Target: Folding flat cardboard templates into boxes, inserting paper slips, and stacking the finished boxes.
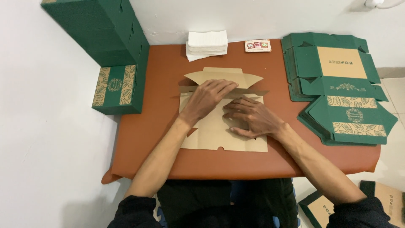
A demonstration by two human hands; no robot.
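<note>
My left hand (209, 98) and right hand (252, 117) lie flat, fingers spread, pressing the brown cardboard sheet (219, 126) on the table (143, 126). It looks light, thin and bendy; I think the edge flaps are best to grab.

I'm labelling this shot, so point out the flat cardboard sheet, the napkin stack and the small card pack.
cardboard sheet (211, 137): head view, bare lower panel.
napkin stack (207, 40): head view, top napkin.
card pack (257, 45): head view, printed top.

Single head view; looks steeply down, close over brown table (139, 139); wall beyond.
</note>
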